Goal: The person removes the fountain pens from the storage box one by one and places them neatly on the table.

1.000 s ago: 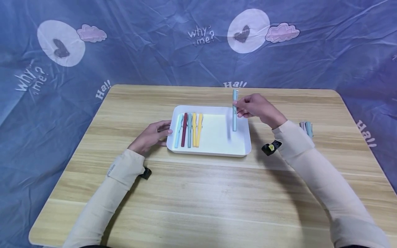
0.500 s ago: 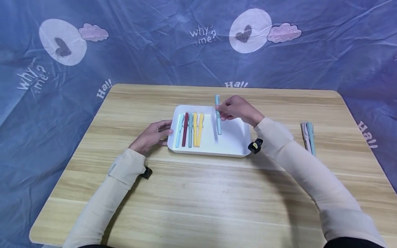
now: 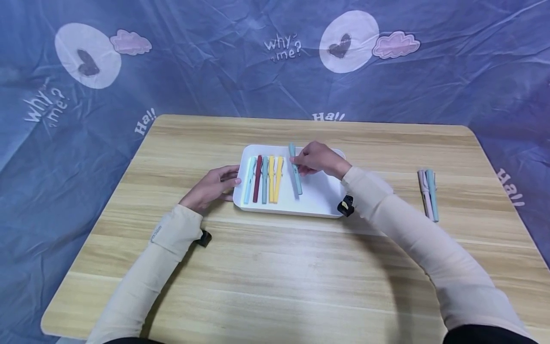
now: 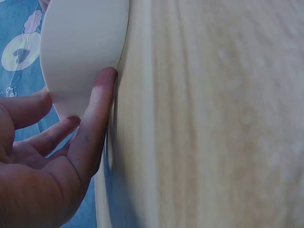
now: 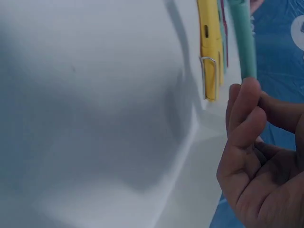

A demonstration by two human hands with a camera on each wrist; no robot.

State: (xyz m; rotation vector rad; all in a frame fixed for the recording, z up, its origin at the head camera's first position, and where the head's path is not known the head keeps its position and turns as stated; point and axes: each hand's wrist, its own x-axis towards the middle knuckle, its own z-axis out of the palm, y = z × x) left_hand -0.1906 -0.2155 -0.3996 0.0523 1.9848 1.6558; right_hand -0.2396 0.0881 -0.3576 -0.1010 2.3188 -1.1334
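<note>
My right hand (image 3: 320, 158) pinches a blue-green pen (image 3: 296, 179) by its upper part, tilted over the white tray (image 3: 320, 198). The right wrist view shows that pen (image 5: 244, 42) between thumb and fingertips, with a yellow pen (image 5: 209, 45) beside it. In the tray's left half lie several pens side by side: a light blue pen (image 3: 248, 181), a dark red pen (image 3: 257, 179), a teal pen (image 3: 264, 180) and two yellow pens (image 3: 278, 180). Extended fingers of my left hand (image 3: 210, 186) touch the tray's left end; the left wrist view shows them against its outer wall (image 4: 85, 47).
On the table (image 3: 266, 272), right of the tray, lie a grey pen (image 3: 425, 195) and a blue-green pen (image 3: 432, 196) close together. A printed blue cloth (image 3: 215, 71) hangs behind the far table edge.
My right hand has moved left and lower with the pen, from the tray's right end to near the yellow pens. The left hand stays at the tray's left end.
</note>
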